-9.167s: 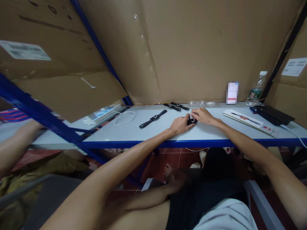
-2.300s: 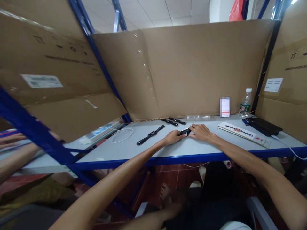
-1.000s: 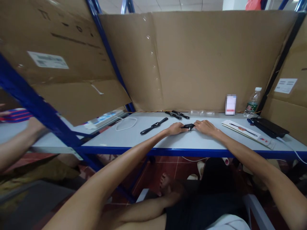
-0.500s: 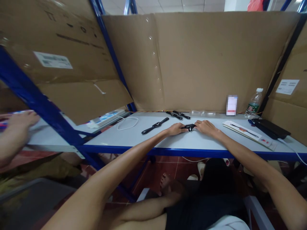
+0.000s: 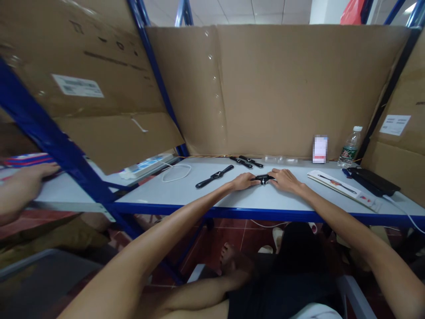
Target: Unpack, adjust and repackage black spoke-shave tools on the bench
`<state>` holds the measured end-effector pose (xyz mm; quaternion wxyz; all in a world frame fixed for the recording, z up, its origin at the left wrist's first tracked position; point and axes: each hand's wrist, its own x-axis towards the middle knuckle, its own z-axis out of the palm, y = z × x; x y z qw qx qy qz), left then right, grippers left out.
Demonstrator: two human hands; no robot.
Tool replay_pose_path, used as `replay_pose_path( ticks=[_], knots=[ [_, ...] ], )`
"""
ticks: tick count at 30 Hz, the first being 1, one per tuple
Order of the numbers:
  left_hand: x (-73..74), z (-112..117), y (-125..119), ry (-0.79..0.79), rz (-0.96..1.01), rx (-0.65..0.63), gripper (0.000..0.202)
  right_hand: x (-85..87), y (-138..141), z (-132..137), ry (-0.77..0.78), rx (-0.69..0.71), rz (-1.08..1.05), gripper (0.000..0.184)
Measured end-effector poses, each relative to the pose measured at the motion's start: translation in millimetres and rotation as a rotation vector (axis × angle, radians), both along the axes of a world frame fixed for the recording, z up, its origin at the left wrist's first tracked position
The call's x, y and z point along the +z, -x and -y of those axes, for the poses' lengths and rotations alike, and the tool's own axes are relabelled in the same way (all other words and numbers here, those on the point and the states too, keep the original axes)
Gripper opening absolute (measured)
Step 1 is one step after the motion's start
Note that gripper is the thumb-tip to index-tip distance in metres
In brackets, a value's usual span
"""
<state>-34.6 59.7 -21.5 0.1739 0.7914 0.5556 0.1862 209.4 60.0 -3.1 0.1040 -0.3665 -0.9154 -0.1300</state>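
The held tool [image 5: 264,178] is between the left hand [image 5: 243,181] and right hand [image 5: 285,180]. A second tool [image 5: 215,176] lies left on the table [image 5: 169,192], the package [image 5: 338,184] right.

No legible text or signs.

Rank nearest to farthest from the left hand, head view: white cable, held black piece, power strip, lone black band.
1. Held black piece, between the left hand and right hand
2. Lone black band, to the left
3. White cable, farther left
4. Power strip, farthest left
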Motion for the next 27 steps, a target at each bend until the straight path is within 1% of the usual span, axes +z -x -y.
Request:
replay_pose_path(
  ticks=[7, 13, 17, 20, 24, 27],
  knots=[
    [-0.8, 1.6, -0.5, -0.012, -0.014, -0.013, 0.051, -1.6, 0.6, -1.2, -0.007, 0.005, -0.017, 0.035],
    [-3.2, 4.1, -2.1, -0.046, -0.011, 0.037, 0.050, 1.8, 2.3, 2.0, -0.066, 0.022, -0.073, 0.037],
    [-2.1, 4.1, -2.0, -0.036, -0.017, 0.030, 0.048, 0.7, 6.7, 5.7, -0.084, 0.097, -0.006, 0.035],
    [-0.7, 4.0, -1.4, -0.021, -0.028, 0.032, 0.048, -2.3, 9.7, 7.3, -0.087, 0.113, 0.044, 0.033],
    [1.1, 4.6, -1.3, -0.001, -0.033, 0.033, 0.047, -2.9, 8.9, 4.9, -0.112, 0.103, 0.017, 0.031],
    [1.8, 4.6, -1.5, 0.008, -0.022, 0.029, 0.045, -0.1, 5.3, 0.3, -0.127, 0.050, -0.018, 0.029]
  ],
)
